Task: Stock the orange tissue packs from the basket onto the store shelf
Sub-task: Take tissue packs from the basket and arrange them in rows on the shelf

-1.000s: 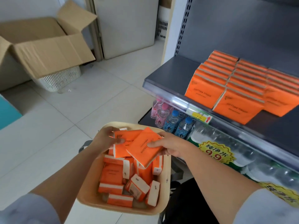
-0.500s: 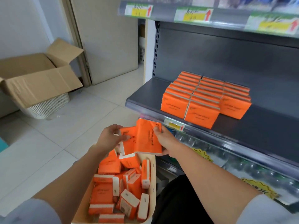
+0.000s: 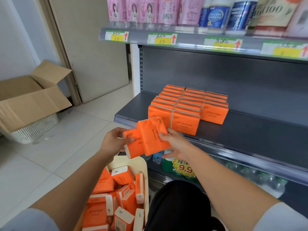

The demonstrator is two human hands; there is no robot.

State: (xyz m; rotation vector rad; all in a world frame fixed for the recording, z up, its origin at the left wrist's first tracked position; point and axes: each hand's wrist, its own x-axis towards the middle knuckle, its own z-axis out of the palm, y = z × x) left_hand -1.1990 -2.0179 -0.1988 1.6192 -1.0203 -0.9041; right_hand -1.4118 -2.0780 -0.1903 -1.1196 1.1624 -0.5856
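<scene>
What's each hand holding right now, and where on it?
The left hand grips one orange tissue pack by its left end; the right hand grips a second pack by its right edge.

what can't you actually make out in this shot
Head view only:
basket: lower part cut off by the bottom edge, so remaining packs cannot be counted.
rear pack in the left hand: print half covered by the front pack in the right hand.
price tags at right: blurred, unreadable.
</scene>
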